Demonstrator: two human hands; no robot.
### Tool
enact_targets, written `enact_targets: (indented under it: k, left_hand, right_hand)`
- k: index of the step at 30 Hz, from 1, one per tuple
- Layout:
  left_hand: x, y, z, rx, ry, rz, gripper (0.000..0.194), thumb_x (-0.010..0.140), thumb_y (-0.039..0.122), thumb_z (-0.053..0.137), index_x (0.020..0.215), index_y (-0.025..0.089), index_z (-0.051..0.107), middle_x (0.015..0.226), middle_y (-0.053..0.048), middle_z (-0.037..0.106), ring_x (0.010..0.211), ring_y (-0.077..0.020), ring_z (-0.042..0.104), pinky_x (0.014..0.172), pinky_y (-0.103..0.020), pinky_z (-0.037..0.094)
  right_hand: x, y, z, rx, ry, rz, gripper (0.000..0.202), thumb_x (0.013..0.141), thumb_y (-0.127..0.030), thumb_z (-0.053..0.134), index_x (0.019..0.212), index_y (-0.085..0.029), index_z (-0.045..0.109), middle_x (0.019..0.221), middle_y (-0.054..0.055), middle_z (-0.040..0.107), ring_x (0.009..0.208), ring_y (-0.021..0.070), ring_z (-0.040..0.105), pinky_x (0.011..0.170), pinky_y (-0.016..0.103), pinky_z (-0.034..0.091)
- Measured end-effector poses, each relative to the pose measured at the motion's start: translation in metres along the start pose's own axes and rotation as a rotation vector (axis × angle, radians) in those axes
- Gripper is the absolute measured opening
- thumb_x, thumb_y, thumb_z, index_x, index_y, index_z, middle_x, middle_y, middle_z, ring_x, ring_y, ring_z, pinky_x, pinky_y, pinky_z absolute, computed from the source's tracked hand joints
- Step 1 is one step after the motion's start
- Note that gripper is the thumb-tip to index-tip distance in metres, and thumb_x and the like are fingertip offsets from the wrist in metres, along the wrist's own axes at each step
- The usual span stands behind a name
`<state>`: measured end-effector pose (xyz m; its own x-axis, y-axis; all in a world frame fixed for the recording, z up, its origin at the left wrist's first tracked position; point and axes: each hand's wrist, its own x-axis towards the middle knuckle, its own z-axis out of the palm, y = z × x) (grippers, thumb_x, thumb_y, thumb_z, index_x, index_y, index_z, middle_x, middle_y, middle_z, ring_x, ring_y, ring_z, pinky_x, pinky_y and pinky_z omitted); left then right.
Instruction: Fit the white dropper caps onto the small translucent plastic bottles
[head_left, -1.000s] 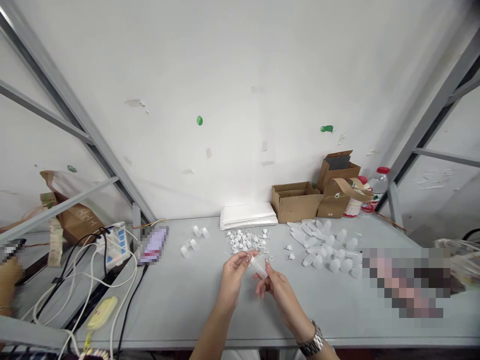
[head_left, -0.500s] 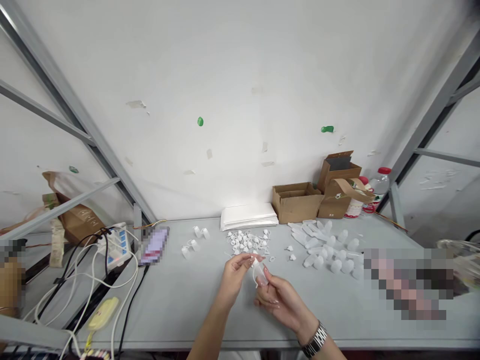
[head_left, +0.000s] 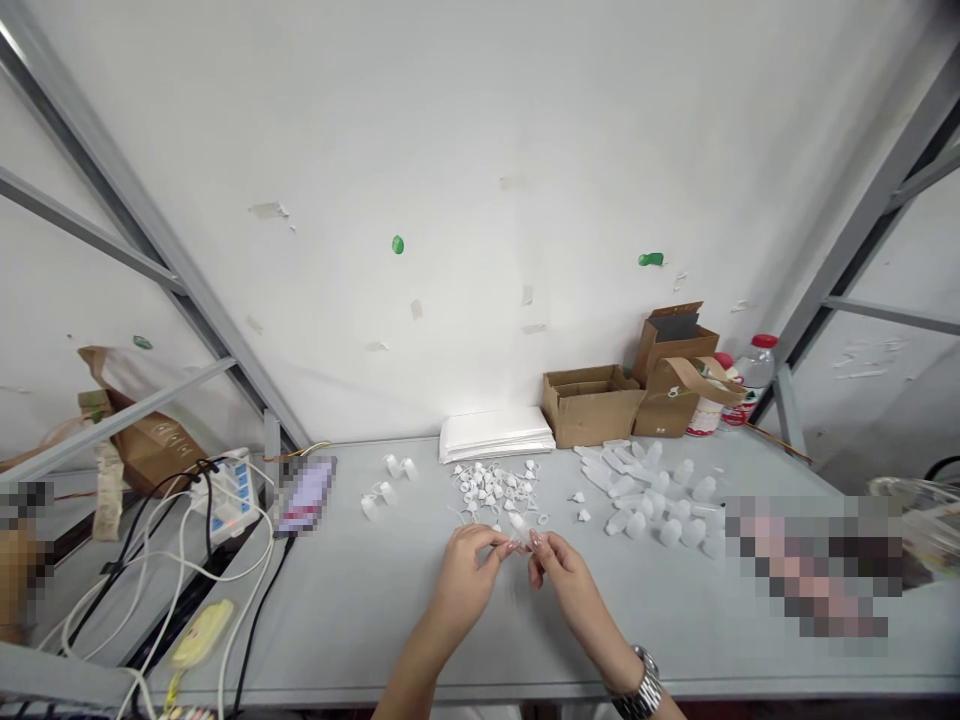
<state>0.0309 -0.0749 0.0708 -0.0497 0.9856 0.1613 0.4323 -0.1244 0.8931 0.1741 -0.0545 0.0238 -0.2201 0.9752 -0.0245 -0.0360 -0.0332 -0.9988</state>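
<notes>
Between my two hands, a small translucent plastic bottle is held over the desk, partly covered by fingertips. My left hand pinches it near its lower left side; the exact part gripped is hard to make out. My right hand, with a metal watch on the wrist, pinches it from the right between thumb and fingers. Just beyond my fingers lies a pile of white caps with loop straps. Several translucent bottles are heaped to the right. Two loose caps lie between the piles, and several capped bottles stand at left.
A white stack of flat sheets, an open cardboard box and a brown paper bag line the wall. A blurred phone, cables and a power strip occupy the left, near a yellow case.
Both hands have turned the bottle, and its dangling strap no longer shows. My right hand has risen slightly and shifted right, its fingers now nearer the left hand's level.
</notes>
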Motion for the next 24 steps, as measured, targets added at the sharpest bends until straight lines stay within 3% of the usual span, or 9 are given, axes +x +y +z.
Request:
enact_targets:
  k: [6, 10, 13, 19, 24]
  left_hand:
    - [-0.009, 0.017, -0.002, 0.17, 0.001, -0.009, 0.021, 0.077, 0.03, 0.051, 0.07, 0.024, 0.069, 0.075, -0.002, 0.068, 0.08, -0.0194, 0.058, 0.079, -0.031, 0.041]
    - [-0.012, 0.022, -0.003, 0.122, -0.028, -0.005, 0.021, 0.078, 0.031, 0.05, 0.074, 0.024, 0.07, 0.075, -0.002, 0.068, 0.079, -0.0183, 0.059, 0.081, -0.031, 0.042]
    - [-0.012, 0.021, -0.005, 0.044, 0.005, -0.031, 0.02, 0.077, 0.033, 0.052, 0.076, 0.023, 0.07, 0.079, -0.003, 0.069, 0.082, -0.0191, 0.06, 0.081, -0.031, 0.044]
    - [-0.001, 0.011, -0.011, -0.415, 0.136, -0.217, 0.02, 0.065, 0.032, 0.065, 0.077, 0.016, 0.069, 0.079, -0.007, 0.071, 0.078, -0.0211, 0.064, 0.08, -0.033, 0.048]
    - [0.005, 0.003, -0.01, -0.981, 0.204, -0.325, 0.034, 0.063, 0.026, 0.071, 0.094, 0.014, 0.064, 0.089, -0.009, 0.07, 0.091, -0.0205, 0.063, 0.091, -0.033, 0.043]
  right_hand:
    - [-0.004, -0.002, 0.0, -0.153, 0.058, -0.078, 0.037, 0.08, -0.054, 0.043, 0.068, -0.02, 0.049, 0.054, -0.002, 0.051, 0.056, 0.0154, 0.05, 0.06, 0.027, 0.039]
    - [-0.008, -0.01, -0.002, -0.285, 0.138, -0.115, 0.035, 0.08, -0.052, 0.043, 0.069, -0.02, 0.051, 0.057, -0.001, 0.052, 0.06, 0.0167, 0.051, 0.063, 0.027, 0.038]
    - [-0.008, -0.015, -0.005, -0.258, 0.12, -0.136, 0.035, 0.08, -0.051, 0.044, 0.068, -0.02, 0.051, 0.057, -0.001, 0.052, 0.06, 0.0163, 0.051, 0.062, 0.026, 0.038]
    - [-0.011, -0.026, -0.01, -0.149, 0.108, -0.15, 0.032, 0.078, -0.049, 0.049, 0.067, -0.019, 0.051, 0.057, -0.002, 0.049, 0.058, 0.0145, 0.049, 0.06, 0.025, 0.04]
    - [-0.021, -0.029, -0.007, -0.265, 0.021, -0.122, 0.027, 0.076, -0.046, 0.053, 0.071, -0.02, 0.055, 0.058, -0.002, 0.052, 0.063, 0.0161, 0.051, 0.065, 0.026, 0.039]
